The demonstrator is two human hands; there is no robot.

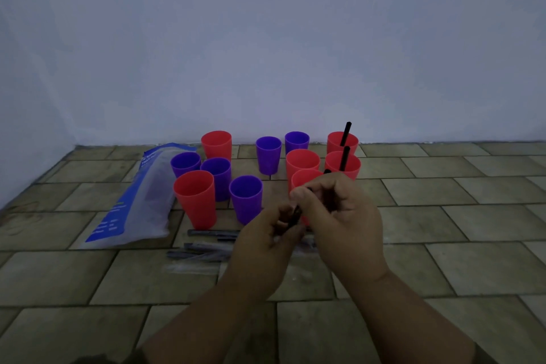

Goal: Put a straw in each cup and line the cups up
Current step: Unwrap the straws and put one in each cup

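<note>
Several red and purple cups stand on the tiled floor [443, 216]. Two red cups at the back right, one [335, 139] behind the other [353, 165], each hold a black straw [345, 133]. Both hands meet in front of a partly hidden red cup [304, 179]. My right hand [339, 216] and my left hand [266, 242] pinch the same black straw [295, 214], which slants between their fingers. Several wrapped straws [206, 248] lie on the floor just left of my left hand. The other cups, such as a near red one [195, 198] and a purple one [245, 198], show no straw.
A blue and clear plastic bag [139, 201] lies flat to the left of the cups. A pale wall [266, 38] rises directly behind the back row of cups. Bare tiles stretch to the right of the cups and in front of my forearms.
</note>
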